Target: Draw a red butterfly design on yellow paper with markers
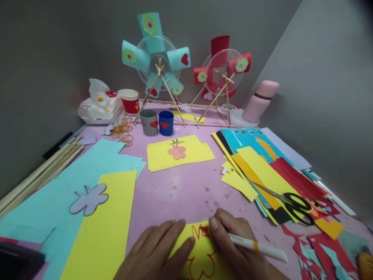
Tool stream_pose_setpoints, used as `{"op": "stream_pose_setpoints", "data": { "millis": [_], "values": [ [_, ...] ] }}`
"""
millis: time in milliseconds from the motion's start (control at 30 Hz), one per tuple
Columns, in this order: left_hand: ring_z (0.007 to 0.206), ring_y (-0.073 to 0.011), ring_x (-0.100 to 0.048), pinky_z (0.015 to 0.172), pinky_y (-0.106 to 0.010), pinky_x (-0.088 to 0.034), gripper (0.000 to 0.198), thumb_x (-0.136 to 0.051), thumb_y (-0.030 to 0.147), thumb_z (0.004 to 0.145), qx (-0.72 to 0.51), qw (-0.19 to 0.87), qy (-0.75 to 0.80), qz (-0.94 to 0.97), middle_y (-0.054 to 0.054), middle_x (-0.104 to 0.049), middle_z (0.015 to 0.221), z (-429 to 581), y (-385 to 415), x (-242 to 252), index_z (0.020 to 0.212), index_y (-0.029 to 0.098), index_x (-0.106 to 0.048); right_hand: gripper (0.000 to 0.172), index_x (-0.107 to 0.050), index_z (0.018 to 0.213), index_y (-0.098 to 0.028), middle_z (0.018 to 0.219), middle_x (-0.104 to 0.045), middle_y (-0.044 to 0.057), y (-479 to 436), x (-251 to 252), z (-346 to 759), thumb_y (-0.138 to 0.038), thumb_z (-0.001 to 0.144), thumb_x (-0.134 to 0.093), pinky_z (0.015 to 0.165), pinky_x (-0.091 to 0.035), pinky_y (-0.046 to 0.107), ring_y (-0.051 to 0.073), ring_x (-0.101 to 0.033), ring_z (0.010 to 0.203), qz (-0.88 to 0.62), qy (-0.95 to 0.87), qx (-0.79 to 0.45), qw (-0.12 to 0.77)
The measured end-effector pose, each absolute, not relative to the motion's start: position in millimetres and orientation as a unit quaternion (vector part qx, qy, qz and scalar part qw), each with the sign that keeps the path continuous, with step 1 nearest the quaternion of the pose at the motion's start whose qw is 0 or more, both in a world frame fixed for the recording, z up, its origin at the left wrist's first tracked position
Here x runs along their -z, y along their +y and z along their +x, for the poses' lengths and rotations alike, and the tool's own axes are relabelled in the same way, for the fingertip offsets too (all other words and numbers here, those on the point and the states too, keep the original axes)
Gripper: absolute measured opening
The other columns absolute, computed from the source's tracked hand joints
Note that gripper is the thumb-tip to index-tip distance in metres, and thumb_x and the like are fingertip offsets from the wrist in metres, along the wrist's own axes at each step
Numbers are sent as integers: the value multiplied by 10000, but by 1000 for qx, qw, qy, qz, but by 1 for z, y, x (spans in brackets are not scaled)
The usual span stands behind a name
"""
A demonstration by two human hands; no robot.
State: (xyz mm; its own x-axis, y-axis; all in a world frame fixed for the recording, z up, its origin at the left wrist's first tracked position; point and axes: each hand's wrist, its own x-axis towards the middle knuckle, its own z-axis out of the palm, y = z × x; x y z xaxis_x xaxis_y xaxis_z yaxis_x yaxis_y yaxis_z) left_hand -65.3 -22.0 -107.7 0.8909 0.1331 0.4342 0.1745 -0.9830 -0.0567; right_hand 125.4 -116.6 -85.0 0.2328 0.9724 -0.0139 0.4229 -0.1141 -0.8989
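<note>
My left hand [159,249] lies flat, fingers stretched out, pressing down a small yellow paper [201,254] at the near edge of the pink table [180,194]. My right hand [233,245] is closed round a white pen [256,247] whose tip touches the paper. A red flower outline [201,268] is drawn on that paper, partly hidden under both hands.
Black scissors [294,204] lie on a pile of coloured sheets [262,163] at the right. Yellow cards with an orange flower [177,153] sit mid-table. Blue and yellow sheets with a lilac flower cut-out [89,200] lie left, beside wooden sticks [40,173]. Two paper wheels [155,58], cups and a pink bottle [259,103] stand at the back.
</note>
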Motion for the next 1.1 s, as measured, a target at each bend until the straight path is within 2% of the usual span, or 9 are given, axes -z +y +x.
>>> {"op": "stream_pose_setpoints", "data": {
  "millis": [100,367,567,833,1100],
  "values": [
    [977,-195,-589,753,-281,-503,328,-441,451,901,242,57,-79,-965,-50,-659,1130,-64,-22,109,1113,260,-603,369,-295,622,-232,525,-282,-78,-117,86,125,-401,949,-338,444,-229,248,95,-315,446,-676,-517,-326,411],
    [982,-212,-595,759,-304,-518,357,-499,468,870,218,61,-73,-971,-64,-652,1154,-67,-20,106,1134,245,-591,370,-292,625,-235,518,-287,-78,-119,87,124,-411,948,-334,438,-230,246,95,-314,441,-682,-507,-327,414],
    [957,-203,-598,738,-290,-509,343,-445,468,898,240,72,-72,-966,-61,-670,1105,-64,-20,109,1103,248,-609,371,-280,622,-236,510,-271,-80,-117,86,123,-406,948,-332,447,-224,257,97,-311,435,-684,-509,-319,415],
    [972,-206,-585,753,-287,-501,348,-533,450,854,216,54,-70,-972,-64,-657,1127,-67,-20,108,1125,242,-600,408,-286,613,-237,493,-253,-79,-120,78,122,-483,936,-316,414,-203,253,100,-268,428,-659,-499,-357,435],
    [1021,-219,-563,784,-316,-496,355,-392,442,917,232,49,-89,-967,-60,-619,1192,-67,-25,118,1164,261,-572,458,-295,585,-220,478,-283,-62,-122,79,119,-515,936,-295,433,-237,255,98,-315,416,-674,-528,-314,410]
  ]
}}
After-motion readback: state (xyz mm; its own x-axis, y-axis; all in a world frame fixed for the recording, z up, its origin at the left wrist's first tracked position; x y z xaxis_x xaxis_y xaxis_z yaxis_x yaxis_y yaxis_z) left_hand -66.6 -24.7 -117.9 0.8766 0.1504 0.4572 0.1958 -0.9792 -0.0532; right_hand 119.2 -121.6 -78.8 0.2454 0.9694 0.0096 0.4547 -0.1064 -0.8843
